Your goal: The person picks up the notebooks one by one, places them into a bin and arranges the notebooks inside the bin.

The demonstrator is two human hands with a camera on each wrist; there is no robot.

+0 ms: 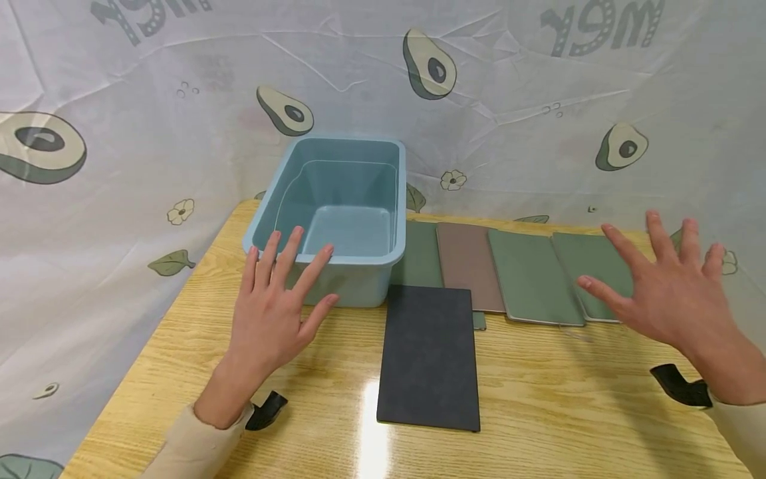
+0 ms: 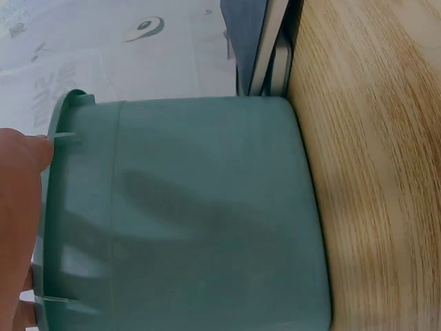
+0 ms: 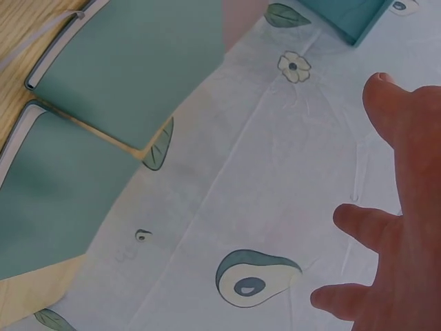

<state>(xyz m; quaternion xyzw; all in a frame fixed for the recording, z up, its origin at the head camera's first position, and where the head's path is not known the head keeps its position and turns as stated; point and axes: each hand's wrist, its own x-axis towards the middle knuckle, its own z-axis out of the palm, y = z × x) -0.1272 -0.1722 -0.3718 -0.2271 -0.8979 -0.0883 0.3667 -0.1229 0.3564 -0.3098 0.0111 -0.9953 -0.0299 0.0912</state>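
Observation:
My left hand (image 1: 272, 316), fingers spread, hovers at the near wall of a blue-green plastic tub (image 1: 326, 283); in the head view its fingertips overlap the rim. The left wrist view shows the tub's side (image 2: 200, 214) close beside that hand. Nothing shows inside the tub. On the right, my right hand (image 1: 676, 289) is raised with fingers apart, holding nothing. It hovers by the rightmost green notebook (image 1: 598, 266), covering part of it. A black notebook (image 1: 427, 359) lies flat between the hands, in front of the tub.
Along the table's back lie another green notebook (image 1: 520, 276), a brown notebook (image 1: 469, 259) and a partly hidden green notebook (image 1: 421, 249) beside the tub. Behind the wooden table (image 1: 323, 406) hangs a white avocado-print cloth (image 1: 509, 126). Black straps (image 1: 682, 386) sit at both wrists.

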